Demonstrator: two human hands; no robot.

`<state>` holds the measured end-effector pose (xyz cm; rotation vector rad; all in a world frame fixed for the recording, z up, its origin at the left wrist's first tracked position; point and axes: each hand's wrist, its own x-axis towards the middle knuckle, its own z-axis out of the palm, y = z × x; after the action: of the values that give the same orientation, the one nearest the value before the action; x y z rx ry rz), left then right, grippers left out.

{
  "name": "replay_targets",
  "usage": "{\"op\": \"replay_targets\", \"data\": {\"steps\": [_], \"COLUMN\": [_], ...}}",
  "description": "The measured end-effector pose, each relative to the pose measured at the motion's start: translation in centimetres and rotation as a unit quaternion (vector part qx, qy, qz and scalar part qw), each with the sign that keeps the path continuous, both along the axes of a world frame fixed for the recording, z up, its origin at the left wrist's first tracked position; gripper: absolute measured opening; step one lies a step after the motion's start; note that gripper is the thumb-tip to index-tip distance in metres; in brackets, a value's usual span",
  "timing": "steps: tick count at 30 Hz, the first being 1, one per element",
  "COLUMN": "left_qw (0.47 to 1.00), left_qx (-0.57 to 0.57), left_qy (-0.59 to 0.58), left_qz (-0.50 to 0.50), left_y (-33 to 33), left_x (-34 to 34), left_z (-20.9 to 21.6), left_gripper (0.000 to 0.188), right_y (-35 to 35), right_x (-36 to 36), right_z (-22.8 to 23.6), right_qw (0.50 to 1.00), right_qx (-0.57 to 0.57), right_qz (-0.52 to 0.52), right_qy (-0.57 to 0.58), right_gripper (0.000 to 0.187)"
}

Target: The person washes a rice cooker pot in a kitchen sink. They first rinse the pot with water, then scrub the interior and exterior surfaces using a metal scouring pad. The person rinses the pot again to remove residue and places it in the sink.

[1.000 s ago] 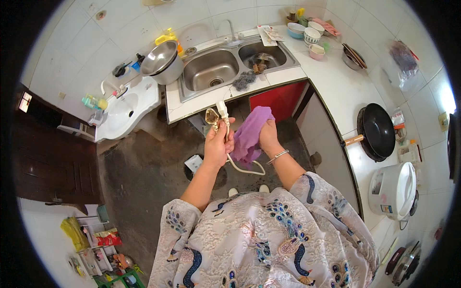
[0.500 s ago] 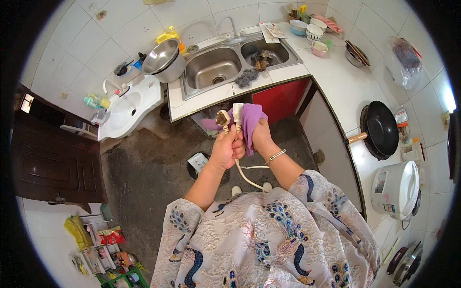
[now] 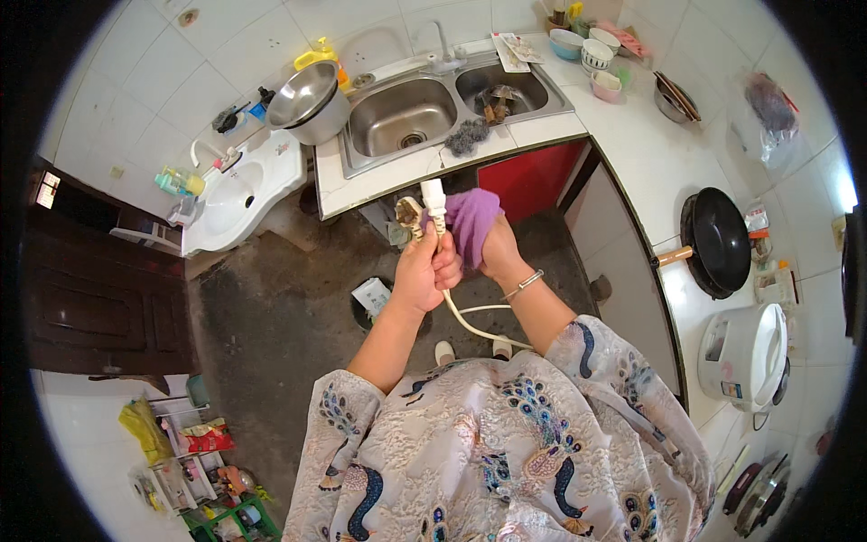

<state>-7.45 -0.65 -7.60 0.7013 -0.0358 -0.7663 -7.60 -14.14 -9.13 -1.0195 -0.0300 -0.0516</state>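
My left hand (image 3: pixel 428 273) is closed round a white power cord (image 3: pixel 462 320), with both its ends standing up out of the fist. One end is a white connector (image 3: pixel 433 195); the other is a plug (image 3: pixel 409 213) with a brownish, dirty-looking face. My right hand (image 3: pixel 499 251) grips a bunched purple cloth (image 3: pixel 473 220) just right of the connector. Whether the cloth touches the connector I cannot tell. Below my hands the cord loops to the right and passes toward my clothing.
Ahead is a double steel sink (image 3: pixel 405 121) with a grey scouring pad (image 3: pixel 467 136) on its front edge. A white washbasin (image 3: pixel 244 194) stands left. On the right counter are a black wok (image 3: pixel 721 239) and a white rice cooker (image 3: pixel 742 355). A bin (image 3: pixel 368 303) sits on the floor.
Both hands have shifted slightly, the plug and connector moving a little left. The purple cloth's loose end, once spread behind the plugs, is now gathered more tightly at my right hand.
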Motion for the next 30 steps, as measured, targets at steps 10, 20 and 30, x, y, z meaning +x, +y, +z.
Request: {"op": "replay_targets", "data": {"steps": [10,20,30], "left_qw": [0.949,0.976,0.977], "left_qx": [0.246,0.060,0.106], "left_qy": [-0.172,-0.192,-0.157], "left_qz": [0.099,0.081,0.097], "left_y": [-1.9,-0.8,0.2], "left_x": [-0.6,-0.7,1.2], "left_z": [-2.3,-2.1,-0.7], "left_gripper": [0.019,0.050,0.031], "right_y": [-0.8,-0.7,3.5], "right_x": [-0.8,-0.1,-0.2], "right_z": [2.4,1.5,1.0], "right_qw": [0.994,0.950,0.980], "right_qx": [-0.023,0.263,0.181], "right_qz": [-0.058,0.055,-0.042], "right_qy": [0.090,0.158,0.075], "right_gripper": [0.022,0.030,0.021]}}
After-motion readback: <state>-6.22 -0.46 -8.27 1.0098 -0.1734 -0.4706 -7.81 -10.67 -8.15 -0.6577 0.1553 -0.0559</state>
